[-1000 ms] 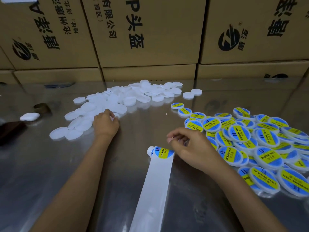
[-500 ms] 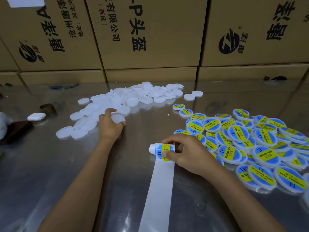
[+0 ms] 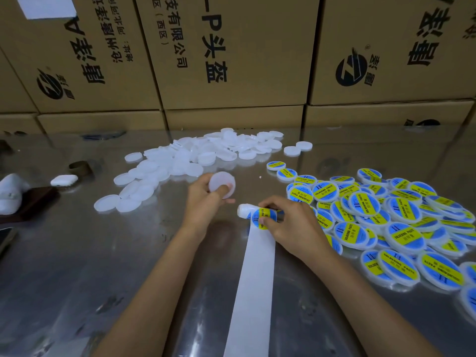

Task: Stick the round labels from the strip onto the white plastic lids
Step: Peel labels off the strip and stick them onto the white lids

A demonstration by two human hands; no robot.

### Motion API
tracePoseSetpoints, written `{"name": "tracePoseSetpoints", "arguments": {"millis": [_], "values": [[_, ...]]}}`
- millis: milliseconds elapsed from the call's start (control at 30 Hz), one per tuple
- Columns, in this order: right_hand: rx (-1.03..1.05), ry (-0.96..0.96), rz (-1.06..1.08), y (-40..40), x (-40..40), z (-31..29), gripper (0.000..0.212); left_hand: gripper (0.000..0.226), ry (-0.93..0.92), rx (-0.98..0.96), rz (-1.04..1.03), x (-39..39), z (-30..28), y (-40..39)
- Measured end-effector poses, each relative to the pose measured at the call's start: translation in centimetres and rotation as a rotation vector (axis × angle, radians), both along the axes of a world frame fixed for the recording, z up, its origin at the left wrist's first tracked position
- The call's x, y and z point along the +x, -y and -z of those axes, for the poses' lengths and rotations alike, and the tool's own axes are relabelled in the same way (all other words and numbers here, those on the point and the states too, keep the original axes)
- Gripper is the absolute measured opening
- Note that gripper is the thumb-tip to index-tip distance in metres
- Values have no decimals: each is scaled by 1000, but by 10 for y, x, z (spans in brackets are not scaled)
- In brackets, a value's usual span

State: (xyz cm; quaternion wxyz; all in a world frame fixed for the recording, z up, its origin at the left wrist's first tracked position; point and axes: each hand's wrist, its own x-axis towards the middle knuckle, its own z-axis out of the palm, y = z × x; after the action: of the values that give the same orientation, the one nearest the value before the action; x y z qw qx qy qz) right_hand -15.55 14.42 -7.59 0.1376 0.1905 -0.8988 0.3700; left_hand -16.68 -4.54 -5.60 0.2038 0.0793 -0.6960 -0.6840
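While the left hand (image 3: 206, 199) held one bare white lid (image 3: 222, 185) in curled fingers above the counter (image 3: 77, 266), flat face up, seemingly to receive a sticker, the right hand (image 3: 291, 222) pinched a blue-and-yellow label (image 3: 262, 217) at the strip (image 3: 253, 279) where it curled over a roller, probably to peel it. Finished labelled lids (image 3: 386, 222) lay heaped just right, unlabelled lids (image 3: 185, 161) beyond.

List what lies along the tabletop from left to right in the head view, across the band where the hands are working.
White crumpled object → small white case → heap of plain white lids → left hand holding a plain lid → right hand pinching a label at the strip's rolled end → pile of labelled lids.
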Motion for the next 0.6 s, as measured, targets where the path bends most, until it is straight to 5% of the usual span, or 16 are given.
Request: {"name": "tracePoseSetpoints", "arguments": {"millis": [300, 600], "values": [[53, -55, -33, 3, 2, -2, 18, 17, -206, -94, 229, 10, 5, -38], [-114, -146, -22, 4, 3, -3, 22, 9, -222, -377, 182, 7, 13, -32]]}}
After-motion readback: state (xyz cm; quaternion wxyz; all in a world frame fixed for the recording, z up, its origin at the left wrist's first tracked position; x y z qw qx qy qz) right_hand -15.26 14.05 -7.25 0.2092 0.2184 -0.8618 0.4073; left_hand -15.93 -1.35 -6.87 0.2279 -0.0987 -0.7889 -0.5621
